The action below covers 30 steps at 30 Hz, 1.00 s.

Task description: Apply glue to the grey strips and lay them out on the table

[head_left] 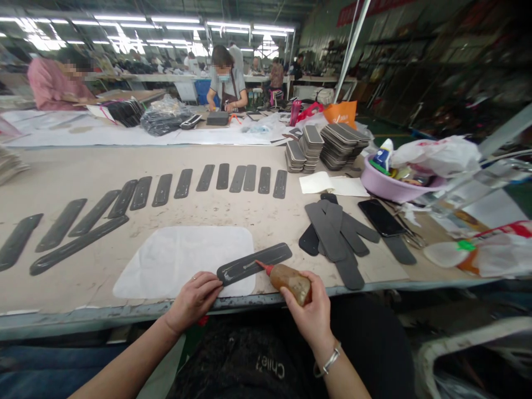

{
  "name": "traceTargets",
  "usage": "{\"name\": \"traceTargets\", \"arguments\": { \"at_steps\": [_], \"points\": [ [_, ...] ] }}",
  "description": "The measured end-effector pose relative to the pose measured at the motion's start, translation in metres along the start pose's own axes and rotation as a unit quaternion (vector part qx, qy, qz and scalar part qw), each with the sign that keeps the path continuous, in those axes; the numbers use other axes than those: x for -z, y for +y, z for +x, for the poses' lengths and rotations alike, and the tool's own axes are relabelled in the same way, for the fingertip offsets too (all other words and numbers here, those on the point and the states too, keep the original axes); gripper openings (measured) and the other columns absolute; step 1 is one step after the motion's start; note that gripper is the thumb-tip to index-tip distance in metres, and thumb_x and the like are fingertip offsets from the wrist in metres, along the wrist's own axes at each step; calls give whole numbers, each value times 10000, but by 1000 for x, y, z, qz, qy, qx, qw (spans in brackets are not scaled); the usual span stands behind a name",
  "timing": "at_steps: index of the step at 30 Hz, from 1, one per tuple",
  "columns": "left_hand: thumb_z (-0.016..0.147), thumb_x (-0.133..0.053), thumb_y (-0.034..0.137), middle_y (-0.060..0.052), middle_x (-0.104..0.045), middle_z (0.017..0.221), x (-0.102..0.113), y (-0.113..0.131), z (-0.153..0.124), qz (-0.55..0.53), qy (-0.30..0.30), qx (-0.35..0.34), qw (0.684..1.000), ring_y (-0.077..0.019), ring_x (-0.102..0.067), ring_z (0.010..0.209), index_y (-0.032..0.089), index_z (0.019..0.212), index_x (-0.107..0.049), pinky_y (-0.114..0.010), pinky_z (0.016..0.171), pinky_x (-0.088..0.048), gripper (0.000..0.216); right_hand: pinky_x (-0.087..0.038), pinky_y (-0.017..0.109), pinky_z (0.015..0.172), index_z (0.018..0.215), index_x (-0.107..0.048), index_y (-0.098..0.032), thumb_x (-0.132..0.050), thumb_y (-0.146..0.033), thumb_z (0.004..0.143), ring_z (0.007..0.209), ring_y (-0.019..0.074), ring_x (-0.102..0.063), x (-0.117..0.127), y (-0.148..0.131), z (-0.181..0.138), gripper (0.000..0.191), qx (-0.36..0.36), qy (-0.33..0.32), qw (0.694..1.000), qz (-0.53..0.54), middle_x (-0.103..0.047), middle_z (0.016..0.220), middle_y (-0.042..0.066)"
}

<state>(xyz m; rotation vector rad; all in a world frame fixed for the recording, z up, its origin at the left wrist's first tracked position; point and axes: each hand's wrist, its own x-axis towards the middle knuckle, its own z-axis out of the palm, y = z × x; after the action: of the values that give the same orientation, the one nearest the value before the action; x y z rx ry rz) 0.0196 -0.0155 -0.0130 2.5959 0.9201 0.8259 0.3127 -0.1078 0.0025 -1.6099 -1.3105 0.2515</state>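
Observation:
My right hand [311,307] is wrapped round an amber glue bottle [291,282] with a red nozzle. The nozzle's tip meets a dark grey strip with rounded ends [272,255], which carries shiny lines of glue. At the strip's left end, the fingers of my left hand [198,299] are pressed together on its edge. Part of the strip lies over a white sheet [187,255] on the table. To the right is a loose pile of plain grey strips [328,227].
Several glue-streaked strips [162,190] form a curved row across the table [103,160]. Stacked grey pieces [343,144], a purple basin [399,185], a phone [381,217] and another glue bottle [446,254] are at the right. Across the table, a person [228,80] works.

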Motion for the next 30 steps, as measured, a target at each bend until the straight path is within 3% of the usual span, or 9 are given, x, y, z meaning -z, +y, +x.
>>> {"name": "traceTargets", "arguments": {
  "at_steps": [4,7,16,25,30],
  "points": [
    [869,-549,122,-70,-595,965,2,-3,0,-6,-3,-8,1000,-161,-543,919,172,1004,-618,-307,812,-497,159,-476,368,828,1086,-520,-181,-698,-443,752,904,220,-564,19,17,8,460,-26,67,996,-52,-574,1001,63],
    [889,-517,139,-71,-595,976,6,-6,2,-2,-38,-16,999,-158,-546,925,173,1017,-621,-295,815,-498,169,-482,370,828,1100,-524,-177,-710,-457,734,892,225,-575,27,24,12,497,-45,101,992,-67,-578,1011,68],
    [926,-438,167,-68,-593,906,18,-10,17,31,-129,-46,990,-156,-549,881,172,954,-632,-272,790,-492,196,-478,374,850,1099,-533,-183,-711,-469,720,920,231,-576,23,30,24,507,-70,123,987,-72,-578,1024,65],
    [912,-443,144,-76,-588,909,12,-9,13,18,-86,-57,994,-166,-546,891,157,944,-610,-293,802,-494,170,-476,366,827,1082,-544,-168,-712,-504,713,874,235,-579,39,23,7,526,-70,124,984,-104,-588,1003,76],
    [901,-464,122,-81,-587,907,9,-7,12,29,-66,-72,995,-173,-537,894,143,954,-591,-315,809,-492,140,-484,366,820,1087,-551,-177,-732,-489,698,876,238,-586,41,17,2,531,-83,117,987,-69,-589,1025,76]
  ]
}}
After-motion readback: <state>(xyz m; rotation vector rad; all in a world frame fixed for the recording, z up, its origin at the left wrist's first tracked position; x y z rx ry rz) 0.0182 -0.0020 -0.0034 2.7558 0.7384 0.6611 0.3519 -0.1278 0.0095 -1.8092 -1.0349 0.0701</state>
